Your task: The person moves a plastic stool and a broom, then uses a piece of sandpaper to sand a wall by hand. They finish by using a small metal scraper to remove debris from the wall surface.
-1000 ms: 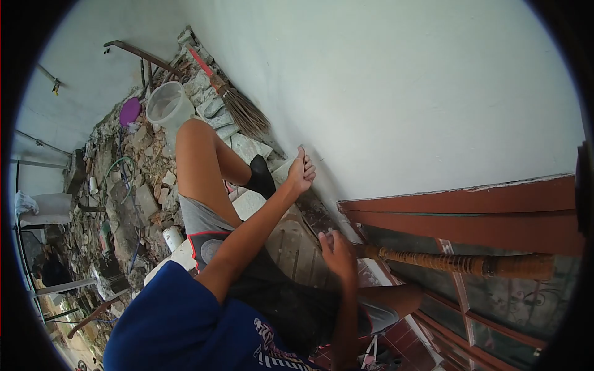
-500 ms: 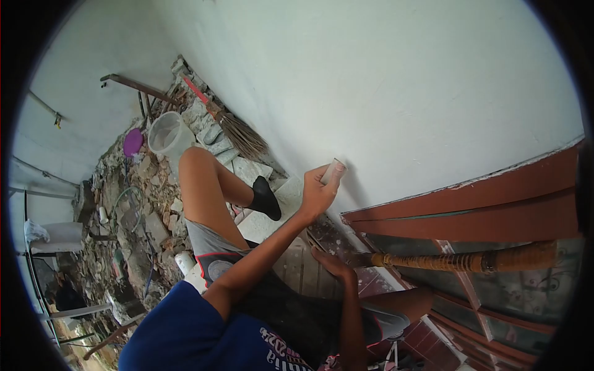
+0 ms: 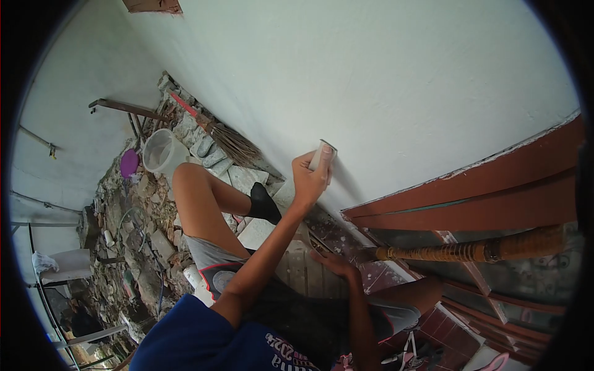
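Observation:
My left hand (image 3: 311,183) is closed on a pale folded piece of sandpaper (image 3: 321,157) with a dark edge. It is held up at the white wall (image 3: 427,105), and its shadow falls on the wall beside it; whether it touches is hard to tell. Lower down, my right hand (image 3: 334,263) has its fingers stretched out and holds nothing I can see. It lies at the edge of a grooved grey-brown surface (image 3: 303,275) between my legs. Close by is the end of a cord-wrapped pole (image 3: 458,250).
Rubble (image 3: 158,241) covers the ground at left, with a clear plastic bucket (image 3: 166,151), a purple disc (image 3: 129,163) and a stick broom (image 3: 232,142) beside the wall. A brown wooden frame (image 3: 458,207) borders the wall at right, above glass panes. Reddish floor tiles (image 3: 427,340) show below.
My left hand with the sandpaper has shifted up and slightly left along the wall and turned a little. My right hand stays nearly in place. The view has tilted slightly.

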### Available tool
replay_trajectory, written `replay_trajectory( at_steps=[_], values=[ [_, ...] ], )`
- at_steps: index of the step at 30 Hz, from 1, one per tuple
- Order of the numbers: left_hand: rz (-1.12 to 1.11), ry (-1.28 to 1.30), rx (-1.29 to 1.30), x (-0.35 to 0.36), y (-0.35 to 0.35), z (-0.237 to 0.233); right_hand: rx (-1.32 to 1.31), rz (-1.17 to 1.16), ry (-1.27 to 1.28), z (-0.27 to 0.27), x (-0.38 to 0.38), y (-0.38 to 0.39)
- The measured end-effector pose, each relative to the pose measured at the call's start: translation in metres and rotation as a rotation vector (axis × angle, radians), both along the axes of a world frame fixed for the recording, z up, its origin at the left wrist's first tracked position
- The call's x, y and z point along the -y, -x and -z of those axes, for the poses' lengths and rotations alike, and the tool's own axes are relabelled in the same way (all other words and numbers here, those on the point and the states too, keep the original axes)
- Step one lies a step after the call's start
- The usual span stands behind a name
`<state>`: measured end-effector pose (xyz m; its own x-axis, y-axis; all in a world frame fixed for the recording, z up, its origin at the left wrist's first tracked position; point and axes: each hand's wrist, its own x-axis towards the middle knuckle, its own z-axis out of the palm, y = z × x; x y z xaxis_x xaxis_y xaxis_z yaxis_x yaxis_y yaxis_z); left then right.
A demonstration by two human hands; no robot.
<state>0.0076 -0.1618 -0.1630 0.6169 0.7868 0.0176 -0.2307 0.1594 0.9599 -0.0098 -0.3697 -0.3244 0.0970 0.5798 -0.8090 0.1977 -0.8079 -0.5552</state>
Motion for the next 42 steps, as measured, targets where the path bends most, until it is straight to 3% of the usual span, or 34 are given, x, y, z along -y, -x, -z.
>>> replay_trajectory(
  at_steps=[4, 7, 8, 11, 15, 18, 20, 21, 24, 32, 42],
  values=[
    [0.116, 0.023, -0.004, 0.029, -0.004, 0.0, 0.018, -0.042, -0.03, 0.005, -0.001, 0.0],
    [0.02, -0.213, 0.019, 0.026, -0.006, 0.002, 0.0, -0.037, -0.006, -0.008, -0.002, -0.003],
    [0.022, -0.211, 0.021, 0.018, -0.006, 0.003, -0.027, -0.034, 0.013, -0.015, -0.004, -0.004],
    [-0.087, 0.131, 0.088, -0.008, -0.001, 0.008, -0.041, -0.045, -0.001, -0.014, -0.005, -0.006],
    [-0.078, 0.094, -0.008, 0.024, -0.005, 0.008, -0.031, -0.031, -0.062, -0.007, -0.004, -0.004],
    [0.047, -0.022, 0.036, 0.041, -0.008, 0.006, -0.018, -0.032, -0.054, -0.016, -0.006, -0.005],
    [-0.084, -0.122, 0.011, 0.034, -0.008, 0.005, -0.025, -0.047, 0.024, -0.025, -0.008, -0.006],
    [-0.098, 0.047, 0.029, 0.024, -0.007, 0.008, -0.021, -0.047, 0.027, -0.023, -0.006, -0.008],
    [-0.135, 0.109, 0.08, -0.001, -0.004, 0.01, -0.044, -0.056, 0.019, -0.018, -0.008, -0.006],
    [0.052, 0.059, 0.053, 0.046, -0.006, 0.003, -0.005, -0.031, -0.024, -0.008, -0.004, -0.004],
    [0.024, 0.014, -0.002, 0.029, 0.0, 0.001, -0.009, -0.022, 0.014, -0.002, -0.003, -0.003]
  ],
)
